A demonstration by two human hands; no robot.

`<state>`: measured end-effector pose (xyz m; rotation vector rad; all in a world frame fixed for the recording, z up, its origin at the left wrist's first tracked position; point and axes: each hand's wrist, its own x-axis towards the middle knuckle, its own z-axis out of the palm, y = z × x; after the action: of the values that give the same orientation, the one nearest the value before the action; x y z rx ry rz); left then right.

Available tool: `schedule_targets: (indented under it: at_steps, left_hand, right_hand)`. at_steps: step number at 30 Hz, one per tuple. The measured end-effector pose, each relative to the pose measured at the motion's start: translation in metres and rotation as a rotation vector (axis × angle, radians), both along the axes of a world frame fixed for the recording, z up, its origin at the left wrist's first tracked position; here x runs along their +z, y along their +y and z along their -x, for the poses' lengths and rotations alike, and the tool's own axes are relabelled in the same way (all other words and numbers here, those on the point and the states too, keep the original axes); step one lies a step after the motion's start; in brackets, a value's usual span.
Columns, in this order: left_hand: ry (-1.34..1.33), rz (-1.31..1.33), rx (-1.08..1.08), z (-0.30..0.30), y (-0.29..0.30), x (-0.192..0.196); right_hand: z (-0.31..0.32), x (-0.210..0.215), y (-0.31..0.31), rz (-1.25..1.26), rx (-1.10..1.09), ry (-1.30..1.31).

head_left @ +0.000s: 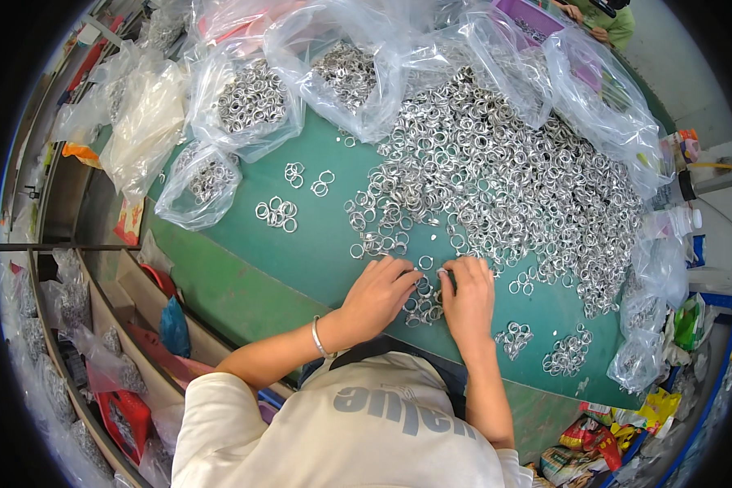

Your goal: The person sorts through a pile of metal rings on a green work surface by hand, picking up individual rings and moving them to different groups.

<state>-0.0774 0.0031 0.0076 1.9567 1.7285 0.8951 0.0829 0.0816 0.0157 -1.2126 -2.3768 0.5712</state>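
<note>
Left hand (378, 294) and right hand (468, 299) on metal rings (421, 302), big ring heap (504, 179), green table (301, 252)

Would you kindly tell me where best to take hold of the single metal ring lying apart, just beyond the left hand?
Probably pinch the lone ring across its rim from straight above, one fingertip inside the hole and one outside. It lies flat on the green table, so no edge stands up to grab sideways. The left hand is nearest.

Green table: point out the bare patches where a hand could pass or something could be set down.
Bare green table lies between the small ring cluster and the left hand. More runs along the near-left edge. The big ring pile crowds the right. Bags of rings fill the far side.
</note>
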Motion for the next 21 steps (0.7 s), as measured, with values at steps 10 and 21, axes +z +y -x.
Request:
schedule_targets:
  at_steps: [10, 21]
  left_hand:
    - [-0.166, 0.019, -0.001, -0.003, -0.005, 0.008]
    - [-0.072, -0.024, -0.006, -0.011, 0.004, 0.005]
  right_hand:
    - [-0.064, 0.029, -0.006, 0.11, -0.103, 0.019]
    - [-0.081, 0.041, -0.012, 0.074, -0.183, -0.214]
